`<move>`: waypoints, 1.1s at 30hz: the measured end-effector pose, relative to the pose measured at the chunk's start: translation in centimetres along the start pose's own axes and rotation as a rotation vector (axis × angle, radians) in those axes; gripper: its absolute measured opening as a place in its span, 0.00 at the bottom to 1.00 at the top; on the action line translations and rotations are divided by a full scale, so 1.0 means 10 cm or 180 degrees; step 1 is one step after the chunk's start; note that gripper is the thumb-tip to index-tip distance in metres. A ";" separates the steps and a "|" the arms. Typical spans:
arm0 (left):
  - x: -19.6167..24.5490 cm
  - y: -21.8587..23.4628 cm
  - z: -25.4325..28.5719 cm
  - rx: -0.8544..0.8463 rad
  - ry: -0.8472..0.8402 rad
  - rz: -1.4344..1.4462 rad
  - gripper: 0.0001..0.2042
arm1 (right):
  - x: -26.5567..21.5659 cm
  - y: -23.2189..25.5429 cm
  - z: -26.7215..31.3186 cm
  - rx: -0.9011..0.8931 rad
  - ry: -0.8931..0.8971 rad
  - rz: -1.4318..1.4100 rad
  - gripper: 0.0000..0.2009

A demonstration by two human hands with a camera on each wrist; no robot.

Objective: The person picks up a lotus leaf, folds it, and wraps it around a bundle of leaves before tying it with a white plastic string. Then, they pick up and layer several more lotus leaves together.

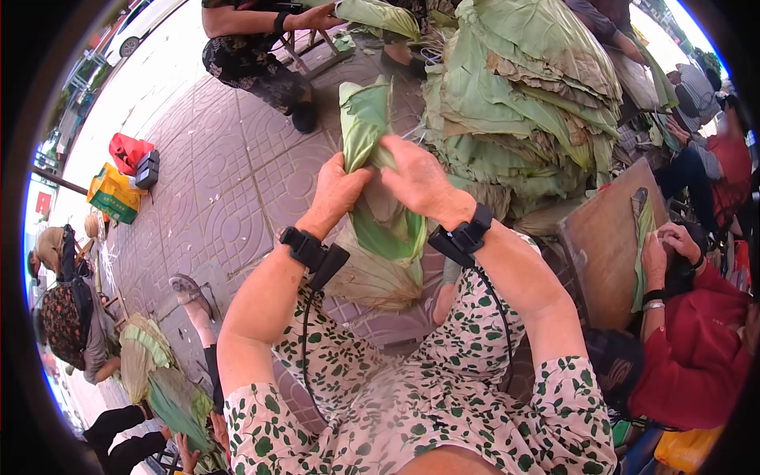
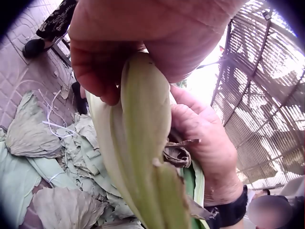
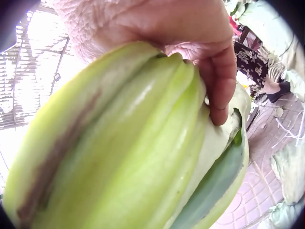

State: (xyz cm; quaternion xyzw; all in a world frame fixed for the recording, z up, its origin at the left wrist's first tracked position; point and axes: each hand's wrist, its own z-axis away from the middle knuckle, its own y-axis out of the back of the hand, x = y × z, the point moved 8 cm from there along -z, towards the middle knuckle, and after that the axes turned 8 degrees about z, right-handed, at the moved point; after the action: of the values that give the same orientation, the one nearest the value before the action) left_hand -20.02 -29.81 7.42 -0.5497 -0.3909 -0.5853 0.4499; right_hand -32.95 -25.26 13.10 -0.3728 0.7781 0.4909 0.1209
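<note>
- The folded leaf bundle (image 1: 365, 119) sits between my two hands, in front of me, above the patterned pavement (image 1: 214, 186).
- Its long axis runs roughly near to far: the upper end points away from me, beyond my fingers, and the lower end comes back toward my knees.
- My left hand (image 1: 338, 192) grips the bundle at its left and near side, thumb and fingers bent around the folds.
- My right hand (image 1: 419, 180) grasps it from the right, fingers curled over an edge; they reach slightly farther up the bundle than those of the left.
- Neither hand is nearer to it in any real sense: both are touching it, from opposite sides, with only a narrow gap between them.
- Just below my hands, on the near side, a green leaf (image 1: 388, 240) spreads open, with a dry, brownish leaf (image 1: 368, 281) nearer my knees. Whether either joins the bundle I cannot tell.
- The big leaf pile (image 1: 522, 95) lies to the far right, apart from the bundle, on my right hand's side.
</note>
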 end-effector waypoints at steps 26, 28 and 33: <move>0.03 -0.04 0.01 0.0049 -0.0032 -0.0248 0.14 | 0.00 0.00 -0.03 -0.0354 -0.0321 0.0229 0.20; 0.03 -0.03 0.01 0.0092 -0.0064 -0.0329 0.15 | -0.01 0.01 -0.03 -0.0346 -0.0281 0.0223 0.21; 0.02 -0.03 0.00 0.0059 -0.0065 -0.0331 0.15 | -0.03 0.03 -0.02 -0.0068 -0.0010 0.0235 0.18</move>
State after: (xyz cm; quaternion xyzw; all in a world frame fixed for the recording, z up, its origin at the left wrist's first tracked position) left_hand -20.25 -29.72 7.63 -0.5304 -0.4290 -0.5986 0.4199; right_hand -32.89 -25.26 13.54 -0.3443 0.7858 0.5039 0.1000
